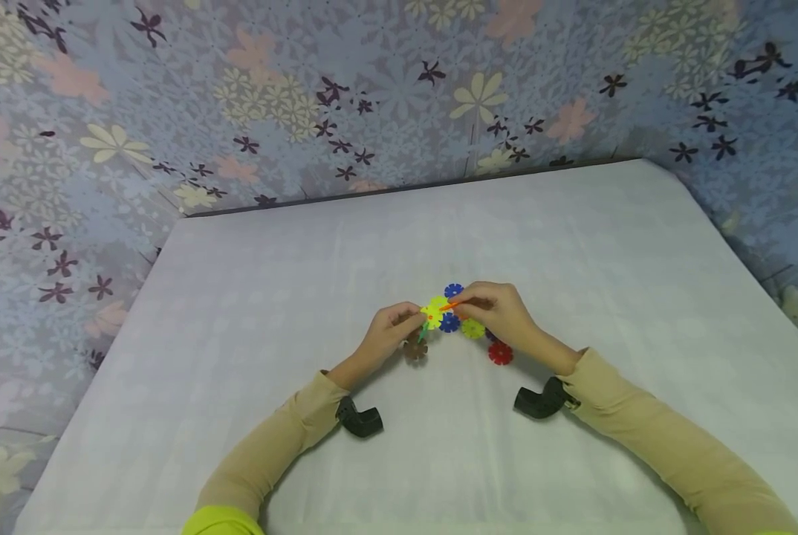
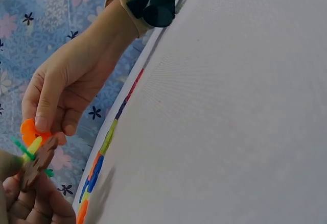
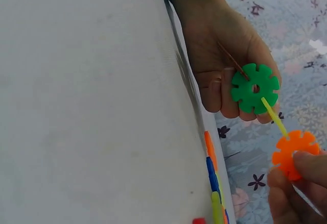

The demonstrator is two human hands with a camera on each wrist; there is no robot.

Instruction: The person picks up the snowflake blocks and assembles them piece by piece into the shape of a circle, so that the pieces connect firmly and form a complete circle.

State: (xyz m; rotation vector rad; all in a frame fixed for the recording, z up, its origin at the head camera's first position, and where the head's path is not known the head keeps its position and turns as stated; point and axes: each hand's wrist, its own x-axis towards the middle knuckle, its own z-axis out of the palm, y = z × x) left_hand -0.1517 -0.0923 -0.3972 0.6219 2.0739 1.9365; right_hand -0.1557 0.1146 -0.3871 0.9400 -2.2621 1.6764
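My left hand holds a small cluster of notched plastic flower discs. In it are a yellow disc, a green disc and a brown disc, set at angles to one another. My right hand pinches an orange disc between thumb and fingers. The orange disc's edge meets the yellow disc; whether their slots are fitted into each other I cannot tell. In the head view the orange disc appears edge-on.
Several loose discs lie on the white-covered table by the hands: blue discs, a yellow-green disc and a red disc. Black wrist mounts jut from both sleeves. A flowered wall covering rises behind the table.
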